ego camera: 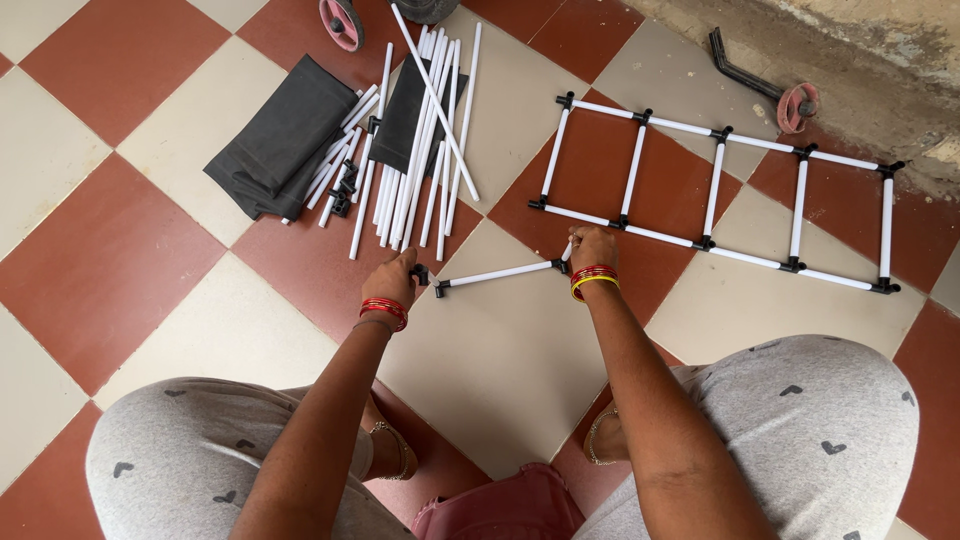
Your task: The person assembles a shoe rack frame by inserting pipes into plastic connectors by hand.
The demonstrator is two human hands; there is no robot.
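White tube (497, 273) with black corner connectors, at 12 o'clock: likely light, stiff, smooth. Left hand (393, 277) pinches one connector, right hand (592, 247) the other; grip ends.

No packages, labels, signs or screens anywhere around the hands or on the tiled floor beyond them.

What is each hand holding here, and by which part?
Left hand: small black plastic connector. Right hand: thin white tube, gripped at its right end by the black joint.
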